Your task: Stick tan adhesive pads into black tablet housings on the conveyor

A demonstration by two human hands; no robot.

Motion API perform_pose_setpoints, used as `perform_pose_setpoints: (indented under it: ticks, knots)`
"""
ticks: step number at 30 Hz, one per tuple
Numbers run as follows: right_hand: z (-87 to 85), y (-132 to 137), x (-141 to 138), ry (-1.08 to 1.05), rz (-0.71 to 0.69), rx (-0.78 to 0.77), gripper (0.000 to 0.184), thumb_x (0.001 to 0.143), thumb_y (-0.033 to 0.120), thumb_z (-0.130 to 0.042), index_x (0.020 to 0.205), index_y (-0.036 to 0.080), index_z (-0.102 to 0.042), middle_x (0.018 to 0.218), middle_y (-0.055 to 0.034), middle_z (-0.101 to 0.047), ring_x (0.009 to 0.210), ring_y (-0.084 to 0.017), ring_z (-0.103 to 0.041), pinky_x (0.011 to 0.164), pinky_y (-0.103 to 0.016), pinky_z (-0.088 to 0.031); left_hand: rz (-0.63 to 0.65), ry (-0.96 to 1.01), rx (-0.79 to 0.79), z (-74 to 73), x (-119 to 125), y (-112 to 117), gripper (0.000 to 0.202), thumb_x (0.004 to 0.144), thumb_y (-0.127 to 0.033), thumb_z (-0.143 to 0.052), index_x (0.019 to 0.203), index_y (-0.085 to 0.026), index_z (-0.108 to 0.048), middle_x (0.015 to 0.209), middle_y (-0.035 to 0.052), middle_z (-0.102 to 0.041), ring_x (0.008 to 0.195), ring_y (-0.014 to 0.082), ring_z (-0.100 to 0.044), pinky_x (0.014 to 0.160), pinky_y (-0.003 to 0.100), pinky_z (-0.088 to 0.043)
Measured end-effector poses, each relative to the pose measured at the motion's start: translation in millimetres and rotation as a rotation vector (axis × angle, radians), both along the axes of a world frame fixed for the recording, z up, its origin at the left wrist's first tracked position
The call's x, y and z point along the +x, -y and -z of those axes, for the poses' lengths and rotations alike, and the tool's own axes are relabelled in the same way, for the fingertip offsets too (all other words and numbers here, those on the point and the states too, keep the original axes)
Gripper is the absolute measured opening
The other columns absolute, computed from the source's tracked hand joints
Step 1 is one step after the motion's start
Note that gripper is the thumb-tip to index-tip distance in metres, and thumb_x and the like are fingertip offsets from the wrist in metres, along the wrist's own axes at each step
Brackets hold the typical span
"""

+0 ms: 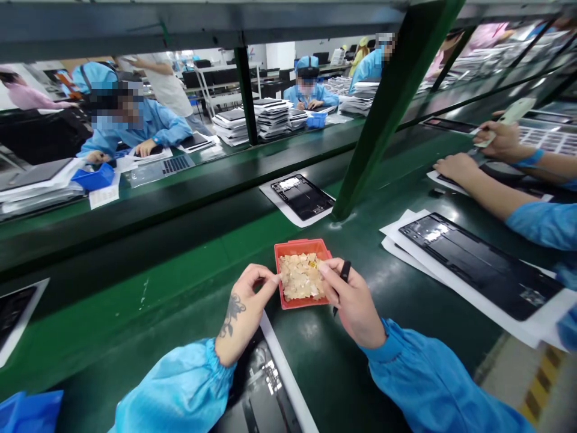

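Observation:
A small orange tray [299, 246] full of pale yellow flat pieces [300, 278] sits on the green bench in front of me. My left hand [247, 297], with a tattoo near the wrist, is pinched closed at the tray's left edge, fingertips touching the pieces. My right hand [350, 296] is curled at the tray's right edge and grips a thin black tool [343, 273]. Below my left wrist lies a dark device panel [264, 385] on a white sheet.
A co-worker's hands [469, 162] work at the right beside a long black panel [478, 261] on white paper. Another black panel [301, 196] lies past the tray by a green post [383, 120]. Across the bench, people in blue coats sit with stacked panels [270, 117] and blue bins [94, 177].

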State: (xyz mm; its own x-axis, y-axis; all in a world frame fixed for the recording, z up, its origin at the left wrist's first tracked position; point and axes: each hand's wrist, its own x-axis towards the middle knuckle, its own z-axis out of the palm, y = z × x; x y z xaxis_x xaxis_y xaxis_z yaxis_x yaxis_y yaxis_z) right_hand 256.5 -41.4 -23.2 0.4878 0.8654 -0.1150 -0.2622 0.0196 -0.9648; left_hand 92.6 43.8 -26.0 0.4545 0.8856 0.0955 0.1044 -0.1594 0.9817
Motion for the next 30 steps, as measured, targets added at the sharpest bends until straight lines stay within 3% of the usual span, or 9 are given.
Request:
perform_pose_setpoints:
  ticks: [4, 7, 11, 15, 18, 26, 30]
  knots:
    - [2.5, -0.3, 0.4, 0.031, -0.006, 0.025, 0.029, 0.083, 0.041, -0.068, 0.075, 0.018, -0.051, 0.045, 0.0097, -0.033, 0.041, -0.005, -0.024, 0.043, -0.022, -0.017, 0.039, -0.155, 0.275, 5.3, 13.2, -6.0, 0.015, 0.085, -0.025, -0.059, 0.072, -0.018, -0.063, 0.086, 0.0028, -0.056, 0.086, 0.0181, -0.052, 0.083, 0.031, -0.039]
    - [1.5, -0.3, 0.2, 0.044, -0.005, 0.014, 0.030, 0.081, 0.042, -0.068, 0.075, 0.018, -0.052, 0.046, 0.0098, -0.033, 0.041, -0.006, -0.024, 0.043, -0.023, -0.017, 0.083, -0.227, 0.298, 9.1, 16.4, -8.0, 0.016, 0.086, -0.022, -0.056, 0.086, -0.022, -0.072, 0.089, 0.0041, -0.057, 0.091, 0.0206, -0.051, 0.086, 0.034, -0.039]
    - [-2.5, 1.4, -1.5, 0.070, -0.087, 0.000, 0.030, 0.081, 0.044, -0.067, 0.075, 0.018, -0.052, 0.046, 0.0098, -0.033, 0.042, -0.006, -0.023, 0.044, -0.023, -0.019, 0.130, -0.133, 0.109, 2.0, 9.5, -3.3, 0.021, 0.088, -0.026, -0.054, 0.099, -0.021, -0.072, 0.092, 0.0046, -0.059, 0.092, 0.0196, -0.054, 0.086, 0.031, -0.040]
    - [-6.0, 3.9, -5.3, 0.117, -0.280, -0.056, 0.032, 0.082, 0.046, -0.065, 0.074, 0.018, -0.053, 0.047, 0.0093, -0.033, 0.043, -0.007, -0.025, 0.045, -0.024, -0.020, 0.248, 0.052, -0.246, -11.3, 1.1, 5.2, 0.023, 0.087, -0.035, -0.059, 0.087, -0.015, -0.069, 0.087, 0.0041, -0.062, 0.084, 0.0171, -0.055, 0.080, 0.026, -0.041]
    - [-5.6, 4.4, -6.7, 0.145, -0.303, -0.082, 0.034, 0.081, 0.049, -0.065, 0.074, 0.018, -0.054, 0.048, 0.0092, -0.032, 0.043, -0.007, -0.026, 0.044, -0.024, -0.020, 0.283, 0.171, -0.395, -15.4, -2.3, 9.0, 0.019, 0.083, -0.032, -0.065, 0.080, -0.013, -0.066, 0.078, 0.0019, -0.060, 0.076, 0.0138, -0.052, 0.076, 0.024, -0.040]
    - [-4.4, 3.9, -7.3, 0.293, -0.294, -0.069, 0.028, 0.084, 0.043, -0.062, 0.072, 0.018, -0.056, 0.050, 0.0069, -0.037, 0.046, -0.009, -0.032, 0.046, -0.025, -0.027, 0.276, 0.145, -0.357, -16.4, -6.6, 11.1, 0.017, 0.082, -0.029, -0.067, 0.076, -0.013, -0.065, 0.075, 0.0007, -0.058, 0.074, 0.0121, -0.049, 0.072, 0.022, -0.038]
    - [-2.1, 4.0, -8.4, 0.412, -0.198, -0.041, 0.020, 0.084, 0.039, -0.062, 0.082, 0.019, -0.060, 0.065, 0.0022, -0.052, 0.057, -0.012, -0.046, 0.053, -0.026, -0.038, 0.232, 0.126, -0.275, -18.0, -7.1, 11.2, 0.016, 0.083, -0.029, -0.064, 0.076, -0.014, -0.066, 0.078, 0.0011, -0.057, 0.075, 0.0129, -0.051, 0.073, 0.022, -0.039]
